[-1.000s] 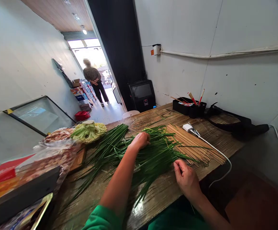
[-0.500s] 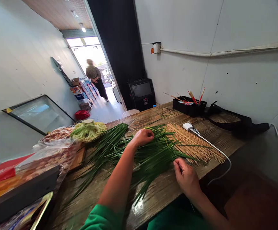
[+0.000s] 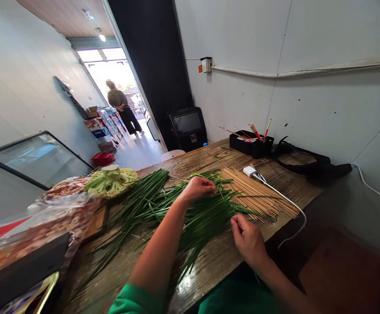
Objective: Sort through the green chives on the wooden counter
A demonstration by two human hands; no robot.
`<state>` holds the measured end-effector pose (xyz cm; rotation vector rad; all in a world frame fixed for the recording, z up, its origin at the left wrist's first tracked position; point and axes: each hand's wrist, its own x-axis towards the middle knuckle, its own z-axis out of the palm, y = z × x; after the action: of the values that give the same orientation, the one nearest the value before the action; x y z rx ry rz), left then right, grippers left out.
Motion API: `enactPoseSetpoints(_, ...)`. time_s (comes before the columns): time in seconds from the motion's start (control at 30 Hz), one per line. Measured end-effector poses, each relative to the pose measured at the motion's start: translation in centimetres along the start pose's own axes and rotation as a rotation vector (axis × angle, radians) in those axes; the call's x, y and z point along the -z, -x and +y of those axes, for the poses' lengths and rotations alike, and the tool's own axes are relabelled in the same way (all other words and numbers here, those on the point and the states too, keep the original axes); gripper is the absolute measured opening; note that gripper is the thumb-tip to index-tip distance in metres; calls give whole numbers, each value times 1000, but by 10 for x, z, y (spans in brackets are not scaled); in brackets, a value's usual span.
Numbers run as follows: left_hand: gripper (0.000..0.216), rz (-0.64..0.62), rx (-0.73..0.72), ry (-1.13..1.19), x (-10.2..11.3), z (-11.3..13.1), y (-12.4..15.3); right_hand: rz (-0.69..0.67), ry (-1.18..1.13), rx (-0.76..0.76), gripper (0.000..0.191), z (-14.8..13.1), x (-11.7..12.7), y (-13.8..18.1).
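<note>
Long garlic chives (image 3: 206,218) lie heaped across the wooden table, part of them blurred. Over the heap is my left hand (image 3: 198,188), thumb and fingertips pressed together on chives; the exact strands are hidden. My right hand (image 3: 249,239) is closed in a pinch near the table's front edge, beside the cut ends of the chives. A thin pale stick, seemingly a bamboo skewer (image 3: 257,278), shows below that wrist; its grip inside the fingers is mostly hidden. Many loose bamboo skewers (image 3: 258,192) lie side by side just beyond the right hand.
Left on the table are a cauliflower (image 3: 111,181) and bagged meat (image 3: 55,226). A white charger (image 3: 250,171) with its cable lies on the skewers. A black holder (image 3: 251,146) and black strap (image 3: 301,168) sit at the back. One person (image 3: 121,104) stands near the doorway.
The view has turned slightly right, so the room shifts left. Both hands keep their pinched shape, with my left hand slightly nearer the right one. The distant person's legs have changed stance.
</note>
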<state>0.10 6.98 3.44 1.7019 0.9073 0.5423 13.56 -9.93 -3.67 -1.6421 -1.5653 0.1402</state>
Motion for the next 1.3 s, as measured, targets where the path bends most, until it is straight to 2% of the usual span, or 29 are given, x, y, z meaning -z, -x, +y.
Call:
enactPoseSetpoints(0.63, 16, -6, -11, 82, -8, 4, 0, 25, -2, 44, 28, 0, 1, -1)
enactPoseSetpoints(1.3, 11, 23, 5, 45, -10, 6, 0, 28, -4, 35, 29, 1, -1, 0)
